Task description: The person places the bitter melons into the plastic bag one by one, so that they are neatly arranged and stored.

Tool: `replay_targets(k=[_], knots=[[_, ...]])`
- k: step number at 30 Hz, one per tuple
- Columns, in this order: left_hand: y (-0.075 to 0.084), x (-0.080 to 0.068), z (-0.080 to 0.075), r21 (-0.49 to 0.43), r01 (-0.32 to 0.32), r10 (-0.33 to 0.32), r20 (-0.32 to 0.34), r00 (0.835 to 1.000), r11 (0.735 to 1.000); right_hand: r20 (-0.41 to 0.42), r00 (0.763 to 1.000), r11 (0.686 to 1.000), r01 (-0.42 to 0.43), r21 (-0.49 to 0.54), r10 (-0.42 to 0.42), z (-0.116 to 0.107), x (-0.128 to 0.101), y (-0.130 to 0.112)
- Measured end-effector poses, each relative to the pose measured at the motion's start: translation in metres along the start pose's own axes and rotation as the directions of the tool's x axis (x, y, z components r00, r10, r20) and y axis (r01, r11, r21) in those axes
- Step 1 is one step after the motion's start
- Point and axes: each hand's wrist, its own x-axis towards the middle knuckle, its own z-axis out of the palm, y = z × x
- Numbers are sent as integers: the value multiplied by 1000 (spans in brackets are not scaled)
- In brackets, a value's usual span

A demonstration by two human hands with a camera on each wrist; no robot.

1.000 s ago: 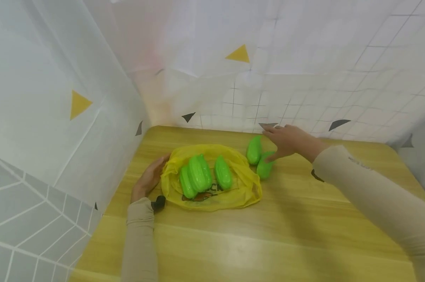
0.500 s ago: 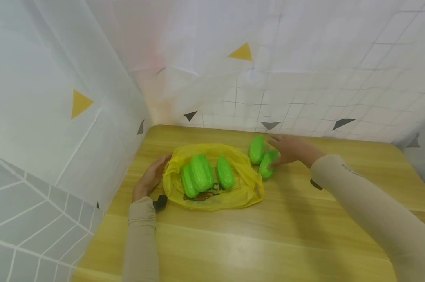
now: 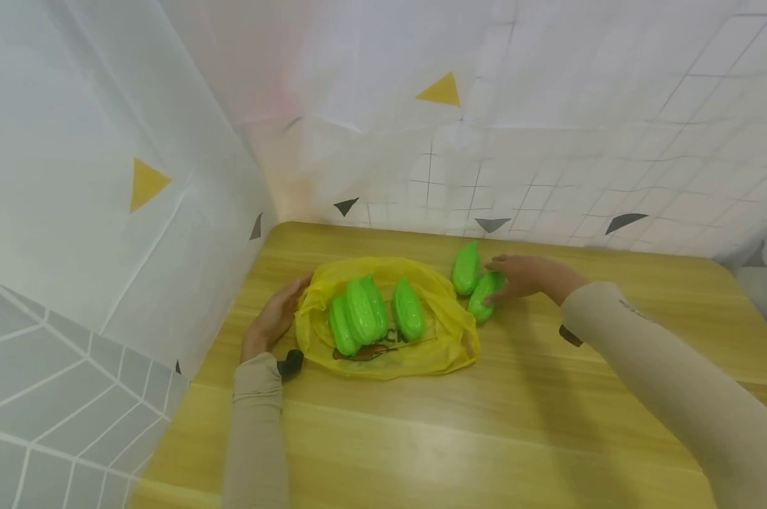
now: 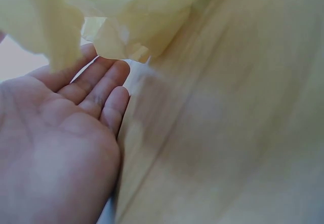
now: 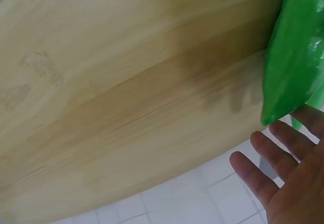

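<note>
A yellow plastic bag (image 3: pixel 443 343) lies flat on the wooden table (image 3: pixel 485 424), with three bright green ridged gourds (image 3: pixel 370 311) on top of it. Two more green gourds lie on the bare wood to its right, a far one (image 3: pixel 466 267) and a nearer one (image 3: pixel 483 297). My right hand (image 3: pixel 519 274) rests on the nearer gourd (image 5: pixel 293 57) with its fingers (image 5: pixel 276 150) nearly straight. At the bag's left edge, my left hand (image 3: pixel 275 319) lies palm open (image 4: pixel 66 133), its fingertips touching the bag's thin edge (image 4: pixel 121 31).
White sheets with a grid and triangle print (image 3: pixel 440 90) close off the table at the back and on the left. A small black object (image 3: pixel 290 364) sits by my left wrist. Bare wood stretches across the front and right of the table.
My right hand has come down from near the back sheet and toward me, onto the nearer loose gourd, which tilted slightly. The left hand and the bag have stayed put.
</note>
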Motion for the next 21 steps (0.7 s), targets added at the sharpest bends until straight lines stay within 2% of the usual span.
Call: replay_targets(k=[11, 14, 21], knots=[[2, 2, 1, 18, -15, 15, -2, 1000, 1000, -50, 993, 992, 107, -73, -110, 4, -2, -19], [1, 3, 0, 21, -26, 26, 12, 1000, 999, -31, 994, 993, 98, -64, -100, 8, -1, -21], [-3, 3, -3, 4, -7, 7, 8, 1000, 1000, 21, 999, 999, 48, 5, -48, 14, -1, -27]])
